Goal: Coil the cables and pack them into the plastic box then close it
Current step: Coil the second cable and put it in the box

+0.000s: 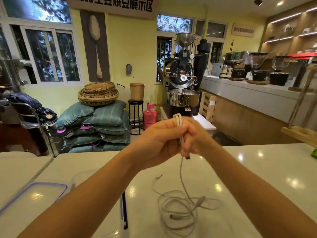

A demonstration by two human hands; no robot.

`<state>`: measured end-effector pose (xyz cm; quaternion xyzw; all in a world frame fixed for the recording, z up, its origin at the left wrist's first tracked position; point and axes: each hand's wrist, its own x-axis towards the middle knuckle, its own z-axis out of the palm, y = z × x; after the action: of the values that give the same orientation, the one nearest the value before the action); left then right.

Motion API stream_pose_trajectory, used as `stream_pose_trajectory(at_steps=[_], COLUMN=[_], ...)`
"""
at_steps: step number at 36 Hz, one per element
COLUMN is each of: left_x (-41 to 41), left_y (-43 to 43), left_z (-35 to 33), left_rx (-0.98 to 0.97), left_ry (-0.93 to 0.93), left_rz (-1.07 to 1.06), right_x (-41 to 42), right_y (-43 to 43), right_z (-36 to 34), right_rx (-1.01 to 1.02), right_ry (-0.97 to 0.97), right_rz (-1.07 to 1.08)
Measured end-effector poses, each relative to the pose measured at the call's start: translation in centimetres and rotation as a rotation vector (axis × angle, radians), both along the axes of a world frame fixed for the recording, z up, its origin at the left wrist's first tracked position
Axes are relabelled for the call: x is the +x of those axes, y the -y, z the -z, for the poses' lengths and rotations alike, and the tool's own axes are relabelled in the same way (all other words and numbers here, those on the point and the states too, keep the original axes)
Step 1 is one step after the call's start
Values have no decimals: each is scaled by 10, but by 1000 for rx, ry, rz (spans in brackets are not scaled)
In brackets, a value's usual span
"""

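Both hands are raised above the white counter (pixel 257 169) and meet at the middle of the view. My left hand (pixel 164 140) grips a folded loop of white cable (pixel 178 120) that sticks up above its fingers. My right hand (pixel 193 140) holds the same cable just behind it, with a dark plug end (pixel 188 157) poking out below. The cable hangs down to a loose tangle of grey-white cables (pixel 181 210) lying on the counter. The clear plastic box (pixel 96 179) stands at the lower left, partly hidden by my left forearm. Its purple-rimmed lid (pixel 34 194) lies flat beside it.
A green object (pixel 314 152) sits at the counter's right edge. A wooden stand (pixel 301 131) rises at the right. Beyond the counter are stacked sacks (pixel 96 127), a stool, a pink gas cylinder (pixel 150 115) and a coffee roaster (pixel 183 79).
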<state>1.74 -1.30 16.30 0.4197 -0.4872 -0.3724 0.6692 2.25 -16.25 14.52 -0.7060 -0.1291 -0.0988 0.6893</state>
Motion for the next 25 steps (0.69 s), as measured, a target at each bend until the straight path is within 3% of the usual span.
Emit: stream_pose_trajectory(at_steps=[6,10,13,18,23,25], left_x=[15,30,37,41,44,43], left_y=[4,1,-4,-18,-25,-26], left_z=[-9,-9,-9,-9,6,14], left_rx=[-35,60,154,306,573,617], left_ry=[57,267,467,693,873,828], left_rz=[-357,-646,-793,-814,-793,-738], right_x=[-12,-30,-41,-50,-60,-63], right_y=[-32,-40,-38,-24,-14,-11], right_z=[40,43,31,6,-21,-31], right_rx=[197,-48,-258,-660,-829,-836], right_ry=[-327,-404,-358,-178,-84,-29], right_rz=[-32,-170,-147,43,87,99])
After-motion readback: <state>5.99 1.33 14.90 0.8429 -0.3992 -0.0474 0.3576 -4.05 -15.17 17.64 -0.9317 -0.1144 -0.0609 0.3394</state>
